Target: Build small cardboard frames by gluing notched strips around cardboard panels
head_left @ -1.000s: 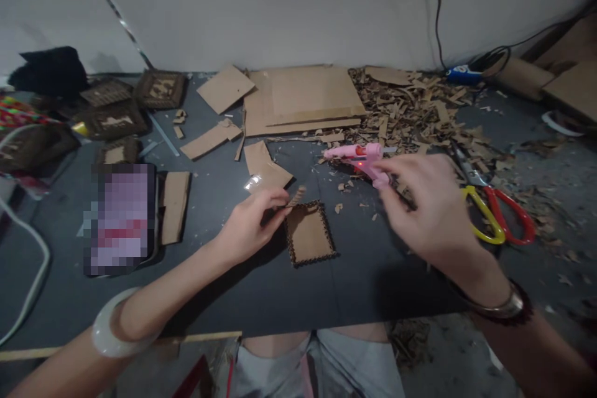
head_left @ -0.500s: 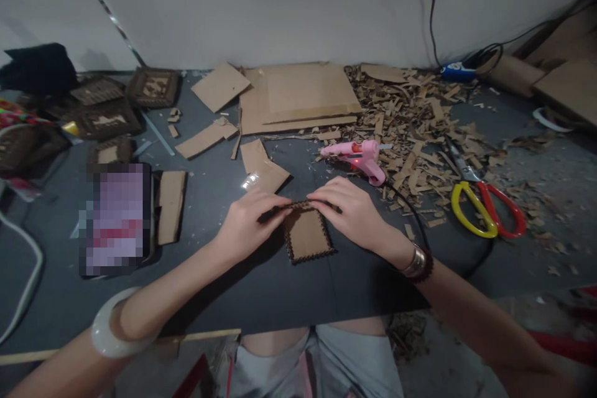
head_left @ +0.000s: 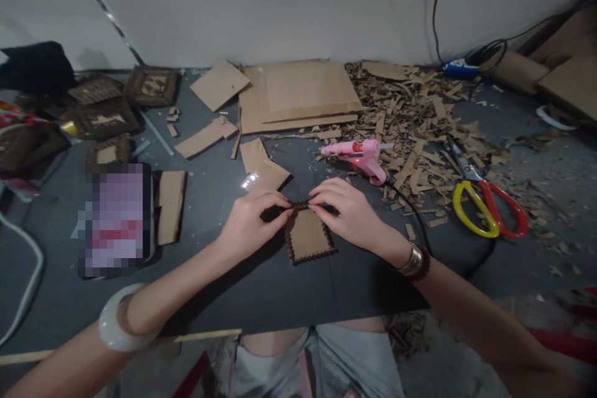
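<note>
left hand [head_left: 252, 222]: narrow pinch on notched cardboard strip [head_left: 301, 205];
right hand [head_left: 347, 210]: narrow pinch, same strip, along top edge of cardboard panel [head_left: 308, 237];
nearby: pink glue gun [head_left: 359, 158]

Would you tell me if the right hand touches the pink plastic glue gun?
Apart: the head view shows a gap between the right hand and the pink plastic glue gun.

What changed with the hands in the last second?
The right hand moved left from beside the pink glue gun; it and the left hand now pinch the scalloped cardboard strip on the top edge of the cardboard panel. The gun and yellow-and-red scissors stayed put.
</note>
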`<state>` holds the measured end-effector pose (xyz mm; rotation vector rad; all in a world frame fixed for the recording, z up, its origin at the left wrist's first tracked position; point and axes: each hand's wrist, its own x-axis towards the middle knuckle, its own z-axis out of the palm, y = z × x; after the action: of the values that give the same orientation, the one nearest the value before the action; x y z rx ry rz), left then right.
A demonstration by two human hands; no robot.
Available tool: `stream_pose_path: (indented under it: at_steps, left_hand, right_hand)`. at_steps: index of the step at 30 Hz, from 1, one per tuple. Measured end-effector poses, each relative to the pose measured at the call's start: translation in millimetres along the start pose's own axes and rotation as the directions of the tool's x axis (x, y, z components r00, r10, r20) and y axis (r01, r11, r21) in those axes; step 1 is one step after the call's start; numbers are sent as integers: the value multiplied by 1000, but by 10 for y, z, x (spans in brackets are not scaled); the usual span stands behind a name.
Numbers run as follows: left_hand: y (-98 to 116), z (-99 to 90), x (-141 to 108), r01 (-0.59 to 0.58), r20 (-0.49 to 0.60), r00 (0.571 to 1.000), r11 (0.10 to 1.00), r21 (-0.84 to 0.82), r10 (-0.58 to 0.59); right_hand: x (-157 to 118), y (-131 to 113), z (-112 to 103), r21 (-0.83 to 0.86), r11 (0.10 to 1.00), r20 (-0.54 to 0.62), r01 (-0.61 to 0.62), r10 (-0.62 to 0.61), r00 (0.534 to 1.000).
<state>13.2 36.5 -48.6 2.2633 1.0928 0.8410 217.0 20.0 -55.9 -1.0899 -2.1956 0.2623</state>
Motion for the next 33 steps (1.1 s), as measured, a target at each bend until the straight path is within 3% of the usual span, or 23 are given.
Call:
stream_pose_path:
  at_steps: [8,15,26,33]
  left_hand:
    - [18,45,63,135,6,991,991,10,-135]
    - [35,23,49,142,-4,990,990,5,-142]
    - [-17,10,107,196,27,980,980,-20,-196]
    - [-23,-23,73,185,35,982,983,3,-185]
  right_hand:
    - [42,-45,50,122,974,-50,-193,200,978]
    - [41,-58,45,115,974,-42,-193,199,979]
    - [39,-21,102,118,950,-30,-289,294,955]
    - [3,-38,97,84,959,-76,-271,277,958]
